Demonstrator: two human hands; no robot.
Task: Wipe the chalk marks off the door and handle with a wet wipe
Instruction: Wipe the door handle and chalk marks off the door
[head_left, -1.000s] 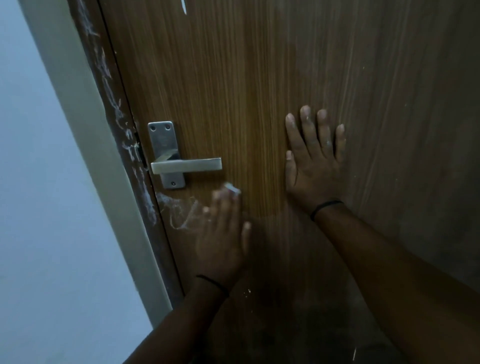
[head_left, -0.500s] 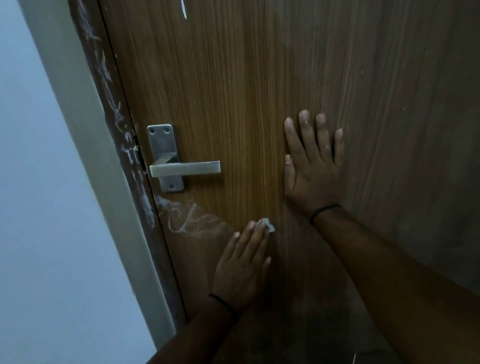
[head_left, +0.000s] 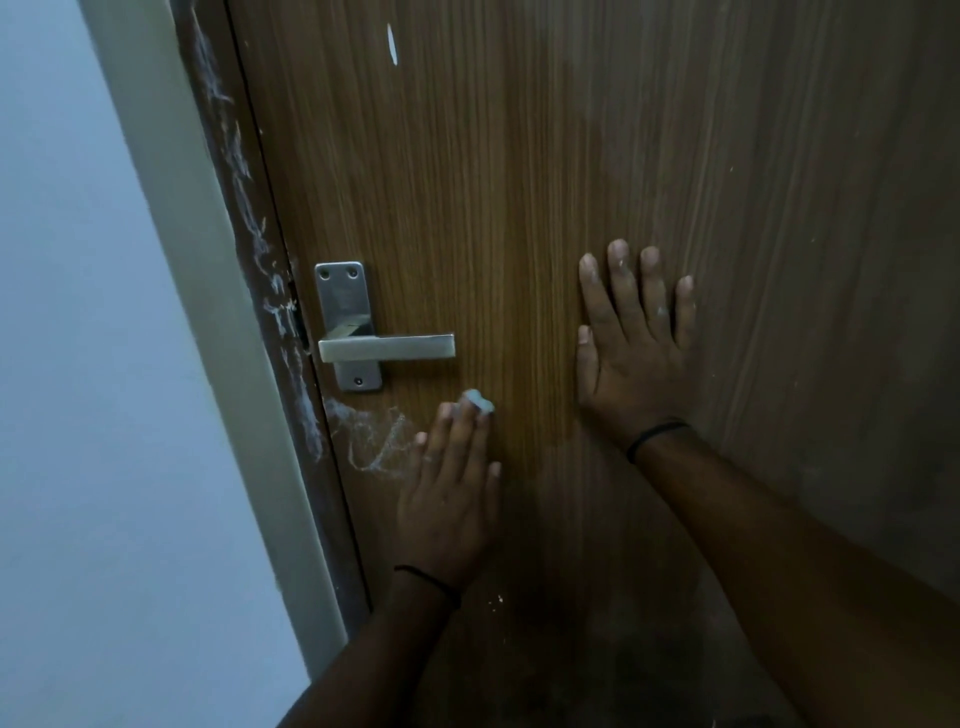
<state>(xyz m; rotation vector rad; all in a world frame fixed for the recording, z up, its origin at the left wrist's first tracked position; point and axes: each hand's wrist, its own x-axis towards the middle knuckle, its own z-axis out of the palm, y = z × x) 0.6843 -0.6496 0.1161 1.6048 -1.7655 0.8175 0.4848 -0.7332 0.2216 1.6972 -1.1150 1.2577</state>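
Left hand (head_left: 449, 499) is flat on the door (head_left: 519, 208), straight fingers pressing the wet wipe (head_left: 479, 401) against the wood just below the handle (head_left: 387, 347). It has swung back up from lower right half a second ago, so this reads as a back-and-forth scrub. The chalk scribble (head_left: 371, 439) left of the fingers looks barely reduced; most of it remains. Right hand (head_left: 631, 353) hasn't moved, splayed flat on the door, bracing. Door frame (head_left: 249, 234) carries a long run of chalk, untouched. One white streak (head_left: 392, 44) high up. Pale wall (head_left: 78, 364) at left; dim light.
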